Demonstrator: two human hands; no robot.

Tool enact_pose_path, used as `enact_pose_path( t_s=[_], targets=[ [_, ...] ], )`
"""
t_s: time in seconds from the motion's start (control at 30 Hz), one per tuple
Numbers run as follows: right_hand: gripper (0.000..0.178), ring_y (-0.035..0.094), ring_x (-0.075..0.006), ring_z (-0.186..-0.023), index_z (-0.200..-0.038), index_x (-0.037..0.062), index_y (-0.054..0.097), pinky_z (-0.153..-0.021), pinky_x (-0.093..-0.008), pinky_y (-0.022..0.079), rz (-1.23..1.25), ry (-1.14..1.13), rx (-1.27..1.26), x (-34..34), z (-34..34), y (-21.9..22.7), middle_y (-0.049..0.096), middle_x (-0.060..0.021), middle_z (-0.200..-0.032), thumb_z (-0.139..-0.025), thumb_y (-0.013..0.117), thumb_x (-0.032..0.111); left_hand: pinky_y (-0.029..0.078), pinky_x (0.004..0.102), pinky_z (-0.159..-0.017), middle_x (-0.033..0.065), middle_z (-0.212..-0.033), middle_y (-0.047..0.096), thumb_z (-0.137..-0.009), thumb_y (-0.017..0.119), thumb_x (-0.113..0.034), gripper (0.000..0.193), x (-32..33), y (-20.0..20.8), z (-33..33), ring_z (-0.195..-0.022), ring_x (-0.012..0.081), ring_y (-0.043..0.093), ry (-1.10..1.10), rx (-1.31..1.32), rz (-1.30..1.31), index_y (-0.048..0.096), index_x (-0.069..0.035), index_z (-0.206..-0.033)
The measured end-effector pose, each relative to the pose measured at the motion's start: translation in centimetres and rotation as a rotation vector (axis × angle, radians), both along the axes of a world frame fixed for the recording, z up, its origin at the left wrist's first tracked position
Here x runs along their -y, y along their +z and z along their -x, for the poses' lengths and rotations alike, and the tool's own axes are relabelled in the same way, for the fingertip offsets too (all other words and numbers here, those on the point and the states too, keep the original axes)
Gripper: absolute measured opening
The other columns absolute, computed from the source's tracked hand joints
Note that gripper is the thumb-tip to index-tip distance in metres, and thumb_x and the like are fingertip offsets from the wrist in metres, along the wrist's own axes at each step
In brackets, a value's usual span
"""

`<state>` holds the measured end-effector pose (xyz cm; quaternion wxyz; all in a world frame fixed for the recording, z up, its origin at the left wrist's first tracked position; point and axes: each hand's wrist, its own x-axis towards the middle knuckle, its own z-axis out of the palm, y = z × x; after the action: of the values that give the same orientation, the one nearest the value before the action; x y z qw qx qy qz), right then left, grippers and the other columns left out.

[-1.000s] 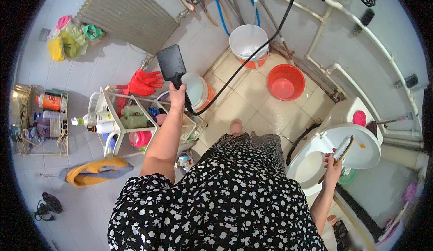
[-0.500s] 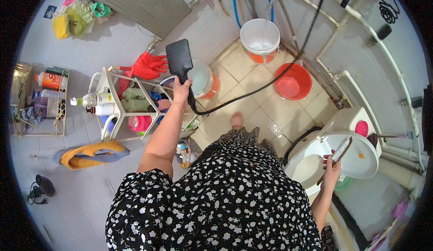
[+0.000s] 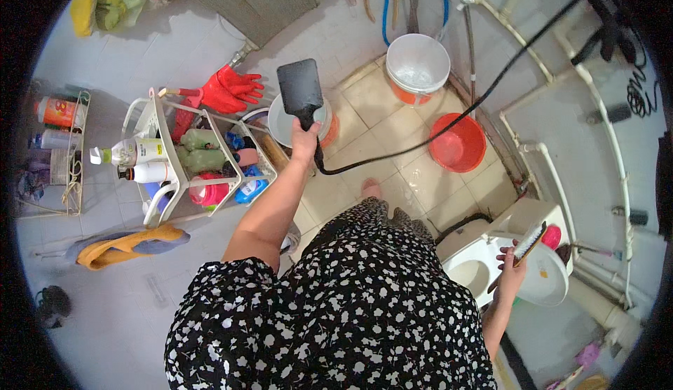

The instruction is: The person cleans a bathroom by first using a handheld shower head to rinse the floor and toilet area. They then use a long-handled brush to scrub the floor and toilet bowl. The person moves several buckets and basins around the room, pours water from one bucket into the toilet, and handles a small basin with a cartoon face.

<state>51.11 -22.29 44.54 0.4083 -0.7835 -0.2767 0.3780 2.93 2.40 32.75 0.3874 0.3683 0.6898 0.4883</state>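
My left hand is closed around the handle of a black rectangular hand shower. Its broad flat head points away from me, above a white bucket that it partly hides. From the handle a long black hose arcs up to the far right. Low on the right, my right hand grips a scrub brush with white bristles turned up and a brown handle. That brush is held in front of the raised lid of a white toilet.
Left of me stands a white shelf rack with bottles, and red rubber gloves hang beside it. A second white bucket and a red basin rest on the tiled floor. Pipes run along the right wall.
My view has turned slightly, shifting the room in the picture. The hand shower has moved right and now overlaps the nearer white bucket. Both hands keep their grip.
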Motion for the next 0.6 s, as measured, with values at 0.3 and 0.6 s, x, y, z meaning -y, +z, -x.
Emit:
enact_pose_path(
  t_s=[0.3,0.6],
  targets=[
    [0.034,0.053,-0.0079,-0.069,-0.117,0.0035,0.048,-0.057,-0.021,0.038,0.018,0.167,0.004,-10.6,3.2,-0.1,0.06,-0.0036,-0.085,-0.088,0.053,0.021,0.042,0.0294,-0.076,0.0071,-0.098,0.057,-0.077,0.063,-0.012,0.04,0.0,-0.4,-1.0,-0.085,0.0173,0.053,0.056,0.031,0.093,0.046,-0.001,-0.112],
    [0.032,0.053,-0.0086,-0.066,-0.116,-0.0002,0.048,-0.057,-0.0215,0.042,-0.032,0.622,-0.072,-23.2,0.5,-1.7,0.059,-0.0035,-0.083,-0.089,0.053,0.015,0.041,0.0291,-0.079,0.007,-0.096,0.057,-0.078,0.062,-0.012,0.039,8.3,-2.5,-4.8,-0.085,0.0167,0.052,0.416,0.195,0.103,0.047,0.0,-0.112]
  ],
)
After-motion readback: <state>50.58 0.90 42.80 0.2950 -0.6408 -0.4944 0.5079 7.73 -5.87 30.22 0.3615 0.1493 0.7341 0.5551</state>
